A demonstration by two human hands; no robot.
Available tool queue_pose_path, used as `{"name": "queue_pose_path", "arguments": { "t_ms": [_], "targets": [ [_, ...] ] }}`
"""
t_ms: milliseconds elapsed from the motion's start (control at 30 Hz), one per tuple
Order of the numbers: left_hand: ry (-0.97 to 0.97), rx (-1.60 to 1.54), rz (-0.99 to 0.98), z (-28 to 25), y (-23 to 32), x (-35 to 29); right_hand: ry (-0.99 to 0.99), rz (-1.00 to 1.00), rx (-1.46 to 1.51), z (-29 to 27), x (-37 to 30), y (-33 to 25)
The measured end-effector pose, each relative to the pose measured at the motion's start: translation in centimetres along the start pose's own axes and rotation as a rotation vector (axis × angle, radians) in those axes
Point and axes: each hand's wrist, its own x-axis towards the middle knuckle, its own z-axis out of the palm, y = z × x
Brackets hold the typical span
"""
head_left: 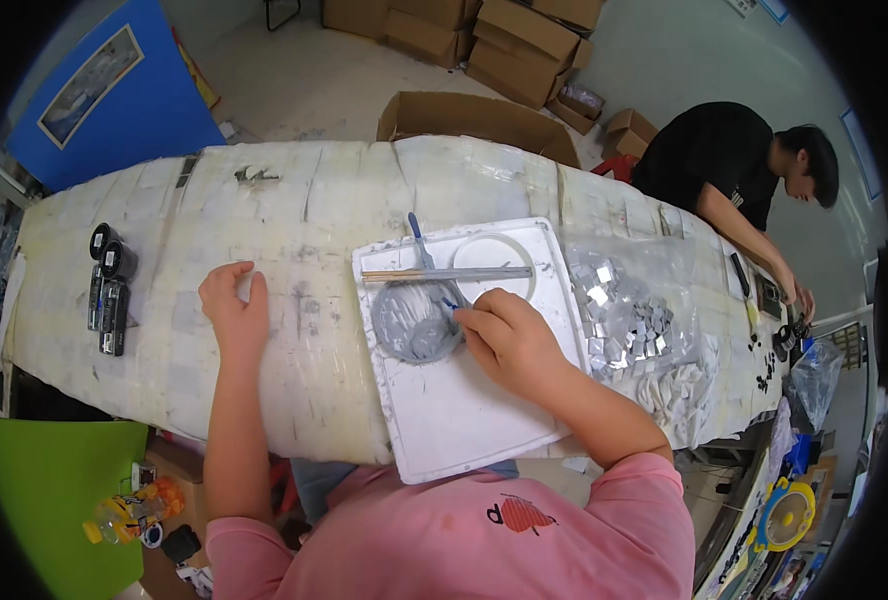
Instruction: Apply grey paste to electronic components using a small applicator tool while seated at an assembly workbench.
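Note:
My right hand (504,335) is closed in a pinch on a small blue-tipped tool (451,303), mostly hidden by the fingers. Its tip is over a round dish of grey paste (419,330), smeared in streaks. The dish lies on a white tray (474,420) in front of me. Across the dish's far side rests a long thin stick (449,274), its right part grey. A blue-handled tool (416,228) leans over the tray's far edge. A round white lid (494,240) lies beside the dish. My left hand (236,305) hovers or rests left of the tray, holding nothing, thumb apart from the fingers.
Right of the tray, a clear plastic bag (604,250) holds shiny square pieces (649,325), with a crumpled white cloth (679,390) nearby. Black cylinders and boxes (112,315) stand at the left. A person in black (709,150) works at the far right. Cardboard boxes (524,45) stand behind the table.

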Motion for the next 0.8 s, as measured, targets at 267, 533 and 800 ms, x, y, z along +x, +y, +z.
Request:
{"name": "queue_pose_path", "arguments": {
  "t_ms": [267, 533, 800],
  "targets": [
    [0.018, 0.012, 0.041, -0.3, 0.1, 0.0, -0.062, 0.029, 0.093, -0.1, -0.1, -0.2],
    [-0.196, -0.133, 0.506, -1.1, 3.1, -1.1, -0.005, 0.167, 0.149, 0.1, -0.1, 0.3],
    [-0.346, -0.224, 0.704, -0.7, 4.8, -2.0, 0.038, 0.208, 0.16, 0.2, -0.1, 0.2]
  ]
}}
